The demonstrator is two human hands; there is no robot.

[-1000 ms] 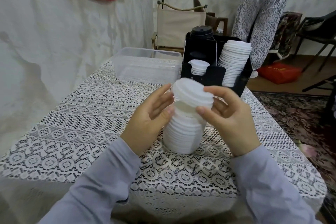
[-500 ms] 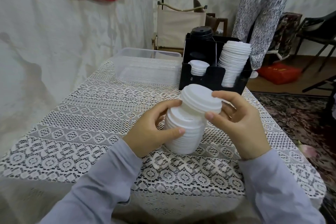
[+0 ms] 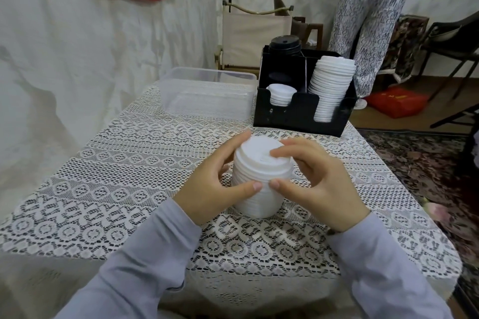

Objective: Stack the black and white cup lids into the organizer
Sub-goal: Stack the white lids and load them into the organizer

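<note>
Head cam: L hand [image 3: 217,189] & R hand [image 3: 320,189] both curl fingers round white lid stack [image 3: 259,202], upright just in front of organizer [image 3: 298,112], not touching it, prob. squaring lids to lift as one.

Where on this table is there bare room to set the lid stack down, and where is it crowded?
Bare lace tablecloth lies left of the left hand, nearer than the clear tub, and in the strip between the organizer and the white lid stack. Right of the right hand is bare too. Crowded: the far edge, tub beside organizer.
</note>
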